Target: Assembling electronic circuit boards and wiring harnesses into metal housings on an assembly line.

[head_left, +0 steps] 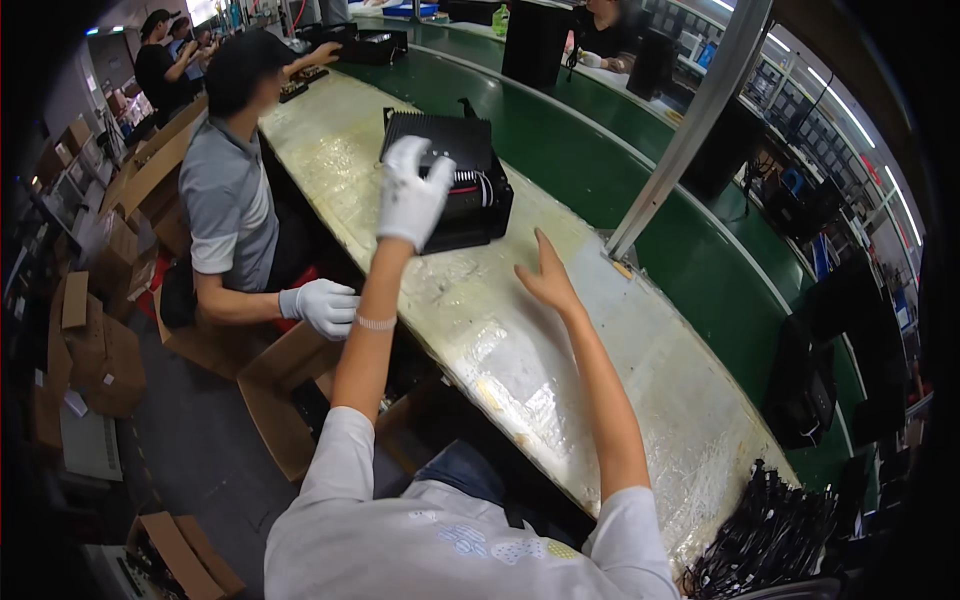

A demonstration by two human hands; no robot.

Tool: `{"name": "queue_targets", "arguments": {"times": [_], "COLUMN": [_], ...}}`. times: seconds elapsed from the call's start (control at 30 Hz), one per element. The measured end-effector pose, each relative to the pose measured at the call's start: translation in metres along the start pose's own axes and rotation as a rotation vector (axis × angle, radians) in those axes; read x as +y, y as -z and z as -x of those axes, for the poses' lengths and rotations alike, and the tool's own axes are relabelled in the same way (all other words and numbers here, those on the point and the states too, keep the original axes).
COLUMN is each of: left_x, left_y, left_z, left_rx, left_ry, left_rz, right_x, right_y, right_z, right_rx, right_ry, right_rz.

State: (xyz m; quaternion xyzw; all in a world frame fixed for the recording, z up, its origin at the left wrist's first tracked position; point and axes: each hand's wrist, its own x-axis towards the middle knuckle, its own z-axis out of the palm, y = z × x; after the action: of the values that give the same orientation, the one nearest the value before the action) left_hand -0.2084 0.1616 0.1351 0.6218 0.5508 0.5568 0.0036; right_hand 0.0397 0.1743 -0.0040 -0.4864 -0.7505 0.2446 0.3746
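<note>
My left hand, in a white glove, reaches over the near left side of a black box-shaped device. Its fingers are spread, and whether they touch the casing I cannot tell. The device has a finned black top part, with red and white wires showing at its right side. My bare right hand hovers over the worktable, to the near right of the device. Thumb and fingers stand apart there with nothing in them. The glove hides part of the device's front.
A co-worker in a grey shirt sits at the left, one gloved hand near my left forearm. A green conveyor runs behind the table. A metal post rises at its edge. Black cables are heaped near right; open cardboard boxes stand left.
</note>
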Motion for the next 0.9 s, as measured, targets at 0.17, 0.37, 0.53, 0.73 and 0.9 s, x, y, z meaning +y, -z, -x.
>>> {"name": "queue_targets", "arguments": {"times": [0.17, 0.37, 0.53, 0.73, 0.9], "left_x": [-0.13, -0.186, -0.16, -0.004, 0.079], "left_y": [-0.046, -0.023, -0.035, 0.0, -0.039], "left_z": [-0.081, -0.105, -0.076, 0.05, 0.119], "left_rx": [-0.155, -0.345, -0.505, -0.695, -0.938], "left_ry": [0.453, 0.558, 0.544, 0.497, 0.427], "left_rz": [-0.456, 0.15, 0.445, 0.902, 1.052], "right_x": [0.035, 0.009, 0.003, -0.063, -0.09], "right_y": [-0.039, -0.066, -0.047, 0.033, 0.074], "right_z": [-0.081, -0.1, -0.022, 0.191, 0.327], "right_rx": [-0.106, 0.118, 0.13, 0.076, 0.193], "right_ry": [-0.047, -0.078, 0.089, -0.05, -0.285], "right_rz": [-0.249, -0.004, -0.031, 0.046, -0.007]}}
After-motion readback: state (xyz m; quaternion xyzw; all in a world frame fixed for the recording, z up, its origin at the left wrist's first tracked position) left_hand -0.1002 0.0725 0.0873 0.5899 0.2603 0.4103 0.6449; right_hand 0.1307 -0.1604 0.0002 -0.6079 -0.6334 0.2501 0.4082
